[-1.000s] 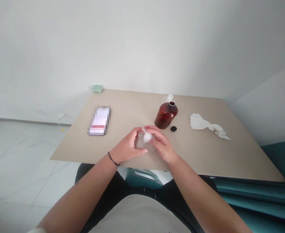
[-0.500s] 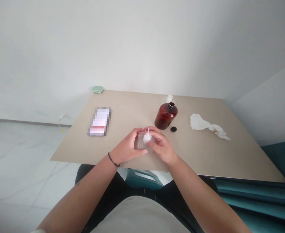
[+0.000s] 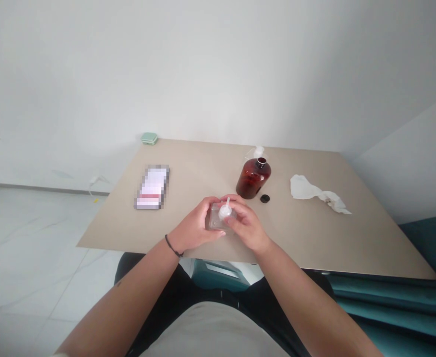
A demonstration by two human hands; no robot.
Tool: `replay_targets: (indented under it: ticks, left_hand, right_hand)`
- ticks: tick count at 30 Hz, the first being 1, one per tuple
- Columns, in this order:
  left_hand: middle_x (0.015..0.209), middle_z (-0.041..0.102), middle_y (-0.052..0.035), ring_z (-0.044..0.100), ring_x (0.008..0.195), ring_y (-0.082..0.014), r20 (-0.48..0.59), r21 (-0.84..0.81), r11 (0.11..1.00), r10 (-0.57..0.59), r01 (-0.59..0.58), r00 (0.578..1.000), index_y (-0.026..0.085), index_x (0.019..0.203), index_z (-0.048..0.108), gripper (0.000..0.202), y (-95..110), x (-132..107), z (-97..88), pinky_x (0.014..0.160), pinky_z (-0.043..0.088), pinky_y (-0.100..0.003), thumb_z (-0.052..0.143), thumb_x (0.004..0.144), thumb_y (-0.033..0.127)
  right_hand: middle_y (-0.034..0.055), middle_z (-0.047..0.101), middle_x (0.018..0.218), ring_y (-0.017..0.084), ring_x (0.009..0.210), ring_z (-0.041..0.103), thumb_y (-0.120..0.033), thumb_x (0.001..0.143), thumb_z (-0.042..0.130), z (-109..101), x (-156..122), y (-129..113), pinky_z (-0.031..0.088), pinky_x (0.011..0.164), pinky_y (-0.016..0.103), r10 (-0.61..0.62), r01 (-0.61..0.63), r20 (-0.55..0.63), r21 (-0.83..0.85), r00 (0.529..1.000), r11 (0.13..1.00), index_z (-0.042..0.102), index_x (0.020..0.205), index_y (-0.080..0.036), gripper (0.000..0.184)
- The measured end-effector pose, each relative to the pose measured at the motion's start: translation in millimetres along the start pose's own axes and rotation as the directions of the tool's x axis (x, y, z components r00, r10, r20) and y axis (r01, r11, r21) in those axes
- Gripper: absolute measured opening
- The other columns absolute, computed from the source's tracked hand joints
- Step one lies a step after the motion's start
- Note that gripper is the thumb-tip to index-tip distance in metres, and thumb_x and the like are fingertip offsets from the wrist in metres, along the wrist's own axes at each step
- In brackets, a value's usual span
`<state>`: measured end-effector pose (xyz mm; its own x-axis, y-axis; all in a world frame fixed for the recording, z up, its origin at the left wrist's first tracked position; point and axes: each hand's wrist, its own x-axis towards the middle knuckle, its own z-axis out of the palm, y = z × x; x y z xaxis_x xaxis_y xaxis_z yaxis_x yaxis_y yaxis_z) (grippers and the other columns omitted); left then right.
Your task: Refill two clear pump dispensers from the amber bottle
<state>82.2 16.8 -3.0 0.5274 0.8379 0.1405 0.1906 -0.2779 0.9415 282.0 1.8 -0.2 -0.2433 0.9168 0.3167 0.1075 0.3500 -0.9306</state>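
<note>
A clear, square-shouldered pump bottle [image 3: 215, 221] stands near the table's front edge between my hands. My left hand [image 3: 193, 225] is wrapped round its left side, thumb along the front. On top sits a white pump head [image 3: 225, 212] with its thin spout pointing away from me. The fingers of my right hand [image 3: 249, 224] close round this pump head, thumb in front; part of the bottle is hidden behind them. Just beyond my right hand stands a brown bottle [image 3: 253, 179] with an open neck. A small black cap [image 3: 264, 199] lies beside it.
On the left of the table [image 3: 188, 163] lies a phone [image 3: 152, 187] with a blurred screen. A small green case [image 3: 149, 139] sits at the far left corner. Crumpled tissue [image 3: 318, 192] lies to the right. Behind the brown bottle is a white pump top [image 3: 258, 151], partly hidden.
The pump head's spout has turned slightly to the right under my right hand. My left hand keeps its hold on the clear bottle, and the other things stay in place.
</note>
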Motion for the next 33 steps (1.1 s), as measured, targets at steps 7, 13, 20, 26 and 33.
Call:
replay_targets:
  ticks: [7, 13, 20, 26, 33]
  left_hand:
    - [0.133, 0.058, -0.011, 0.06, 0.121, -0.0308, -0.003, 0.003, 1.0, -0.029, 0.029, 1.0, 0.023, 0.134, 0.045, 0.069, 2.1, -0.3, 0.9, 0.104, 0.05, -0.046, 0.082, 0.075, 0.027]
    - [0.137, 0.058, -0.012, 0.06, 0.125, -0.0313, -0.002, -0.009, 1.0, -0.006, 0.006, 1.0, 0.023, 0.136, 0.044, 0.07, 2.3, -0.3, 0.8, 0.105, 0.05, -0.047, 0.081, 0.077, 0.027]
    - [0.136, 0.06, -0.013, 0.061, 0.124, -0.0324, -0.014, 0.024, 1.0, -0.003, 0.004, 1.0, 0.022, 0.135, 0.045, 0.071, 4.7, 0.1, 0.5, 0.105, 0.05, -0.048, 0.082, 0.076, 0.031]
    - [0.13, 0.061, -0.0108, 0.063, 0.116, -0.0301, 0.0, 0.03, 0.999, -0.028, 0.028, 1.0, 0.022, 0.133, 0.045, 0.068, 4.7, -0.2, 0.5, 0.099, 0.052, -0.045, 0.081, 0.076, 0.029]
    - [0.129, 0.061, -0.0098, 0.063, 0.116, -0.0299, -0.002, 0.026, 0.999, -0.029, 0.029, 1.0, 0.023, 0.133, 0.045, 0.068, 3.9, -1.0, 0.2, 0.099, 0.052, -0.044, 0.082, 0.076, 0.029]
  right_hand:
    - [0.0057, 0.059, 0.111, 0.024, 0.104, 0.059, -0.051, 0.087, 0.072, 4.8, 1.9, 3.7, 0.048, 0.098, 0.045, -0.004, 0.005, -0.058, 0.01, 0.998, 1.0, 0.057, 0.091, -0.027, 0.029]
    - [0.0084, 0.059, 0.123, 0.028, 0.118, 0.058, -0.058, 0.086, 0.072, 3.0, 1.1, 4.7, 0.046, 0.106, 0.048, 0.018, -0.017, -0.033, 0.018, 0.999, 1.0, 0.063, 0.104, -0.028, 0.036]
    - [0.0087, 0.06, 0.12, 0.028, 0.119, 0.058, -0.065, 0.088, 0.068, 0.1, 3.3, -1.0, 0.044, 0.107, 0.046, 0.017, -0.017, 0.012, 0.001, 1.0, 1.0, 0.075, 0.106, -0.028, 0.041]
    - [0.0066, 0.059, 0.106, 0.026, 0.103, 0.058, -0.071, 0.081, 0.071, 2.7, 6.7, 3.0, 0.048, 0.094, 0.043, 0.024, -0.024, -0.034, -0.021, 0.999, 0.999, 0.068, 0.09, -0.026, 0.047]
    - [0.0059, 0.059, 0.105, 0.025, 0.099, 0.058, -0.072, 0.077, 0.073, 4.0, 7.4, 2.9, 0.049, 0.092, 0.043, 0.042, -0.044, -0.056, -0.038, 0.998, 0.998, 0.062, 0.086, -0.026, 0.048]
